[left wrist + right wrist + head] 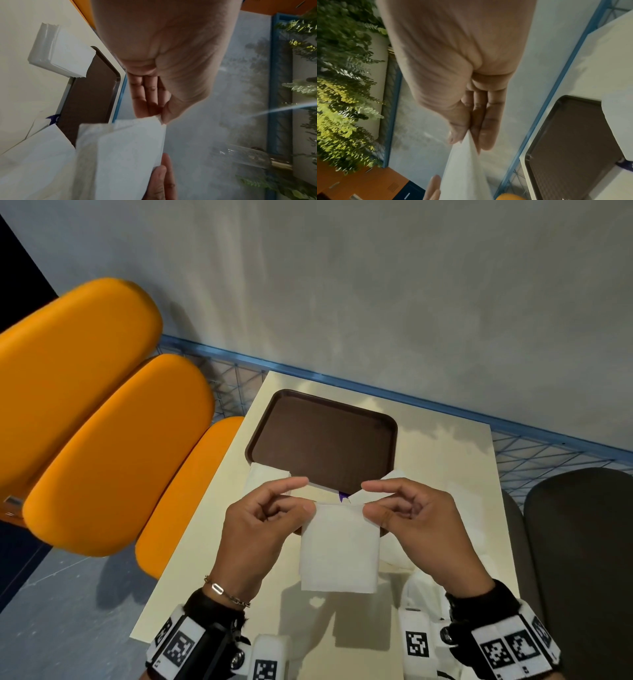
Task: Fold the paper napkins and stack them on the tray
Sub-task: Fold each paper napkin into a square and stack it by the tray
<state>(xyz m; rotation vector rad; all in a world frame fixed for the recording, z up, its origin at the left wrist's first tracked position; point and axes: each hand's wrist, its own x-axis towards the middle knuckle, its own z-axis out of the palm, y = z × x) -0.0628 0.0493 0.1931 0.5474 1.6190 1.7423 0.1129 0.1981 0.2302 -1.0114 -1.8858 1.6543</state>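
Napkin, white paper and folded, hangs in the air above the near part of the table, held up by its two top corners. Left hand pinches the top left corner between thumb and fingers; the left wrist view shows that corner caught between the thumb and fingertips. Right hand pinches the top right corner in the same way, and the right wrist view shows the paper edge clamped between thumb and fingers. Both hands are closed on this one sheet. Tray, dark brown with a raised rim, lies on the table just beyond the hands, and its visible surface carries no napkins. Stack of white napkins sits on the table at the tray's near left corner, overlapping its rim. More white paper lies at the tray's near right corner, with a small purple item showing beside it; what it is cannot be told. Orange chairs stand to the left of the table, a dark chair to the right. Blue wire rail runs along the far edge before a grey wall.
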